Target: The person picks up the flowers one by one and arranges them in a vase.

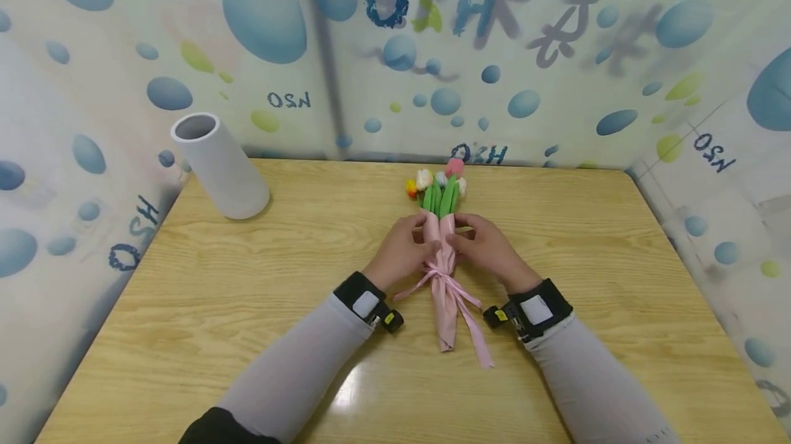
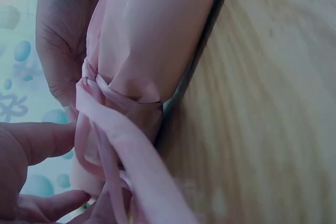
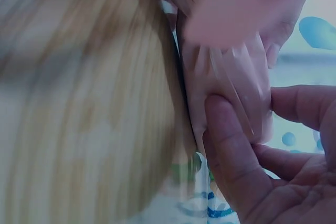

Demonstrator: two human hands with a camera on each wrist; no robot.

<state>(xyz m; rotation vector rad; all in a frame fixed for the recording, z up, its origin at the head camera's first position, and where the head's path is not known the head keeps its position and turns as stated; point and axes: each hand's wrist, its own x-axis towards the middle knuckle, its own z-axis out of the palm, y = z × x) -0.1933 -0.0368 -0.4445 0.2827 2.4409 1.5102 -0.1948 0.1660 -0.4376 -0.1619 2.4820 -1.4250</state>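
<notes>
A small bouquet of tulips (image 1: 439, 197) lies on the wooden table in the head view, blossoms toward the back wall. Its stems are wrapped in pink paper (image 1: 446, 324), tied near the middle with a pink ribbon (image 1: 474, 335). My left hand (image 1: 398, 252) holds the left side of the wrap above the bow, thumb toward the middle. From the right, my right hand (image 1: 493, 250) pinches the wrap's upper part between thumb and fingers. In the left wrist view the ribbon (image 2: 131, 145) hangs loose across the paper. Up close in the right wrist view, the fingers press creased paper (image 3: 244, 82).
A tall white vase (image 1: 222, 169) stands at the table's back left, its mouth showing dark inside. The wooden table (image 1: 321, 224) ends at a patterned curtain (image 1: 395, 101) behind it and on both sides. Each wrist carries a strapped camera.
</notes>
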